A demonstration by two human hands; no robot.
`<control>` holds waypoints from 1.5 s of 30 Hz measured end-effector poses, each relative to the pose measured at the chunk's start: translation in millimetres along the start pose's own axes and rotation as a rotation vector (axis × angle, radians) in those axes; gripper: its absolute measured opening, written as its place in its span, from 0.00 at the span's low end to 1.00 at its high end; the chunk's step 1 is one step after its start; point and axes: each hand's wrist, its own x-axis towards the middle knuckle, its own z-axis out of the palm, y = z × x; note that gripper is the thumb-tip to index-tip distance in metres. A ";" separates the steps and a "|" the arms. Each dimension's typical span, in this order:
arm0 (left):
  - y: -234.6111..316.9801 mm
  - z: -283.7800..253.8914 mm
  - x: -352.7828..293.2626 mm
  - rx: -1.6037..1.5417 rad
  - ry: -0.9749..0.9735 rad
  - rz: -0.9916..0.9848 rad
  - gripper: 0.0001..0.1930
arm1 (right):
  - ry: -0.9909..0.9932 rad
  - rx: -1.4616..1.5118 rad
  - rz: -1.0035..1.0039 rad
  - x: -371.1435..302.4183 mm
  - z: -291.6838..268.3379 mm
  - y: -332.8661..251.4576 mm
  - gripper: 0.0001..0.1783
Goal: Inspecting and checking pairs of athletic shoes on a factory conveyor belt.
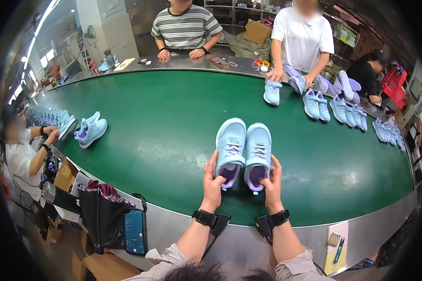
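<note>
Two light-blue sneakers with lilac linings stand side by side over the green belt, toes pointing away from me. My left hand [214, 187] grips the left sneaker [230, 143] at its heel, thumb at the collar opening and fingers along the outer side. Round the heel of the right sneaker [258, 145], my right hand [273, 187] is closed in the same way, its thumb at the opening. Whether the soles touch the belt I cannot tell. Black devices are strapped to both my wrists.
The green conveyor belt [173, 140] has a metal edge. A loose sneaker pair [91, 131] sits left, near a person. Across, a person in white handles two sneakers; more pairs [317, 106] line the far right. A black bag [101, 218], phone [135, 232] and notepad [336, 248] are near me.
</note>
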 end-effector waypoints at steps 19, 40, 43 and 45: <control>0.3 10.9 -2.9 0.306 0.132 0.392 0.43 | 0.100 0.055 -0.058 1.1 7.5 -5.7 0.40; 3.1 4.5 -1.3 0.207 -0.162 0.105 0.33 | 0.063 0.170 0.194 2.5 3.3 -3.4 0.34; -5.1 -6.9 3.7 0.290 -0.138 0.132 0.30 | 0.091 0.102 0.211 4.9 -1.1 4.1 0.28; -9.5 -10.4 4.6 0.342 -0.103 0.162 0.30 | 0.112 0.015 0.245 7.6 -7.1 15.4 0.27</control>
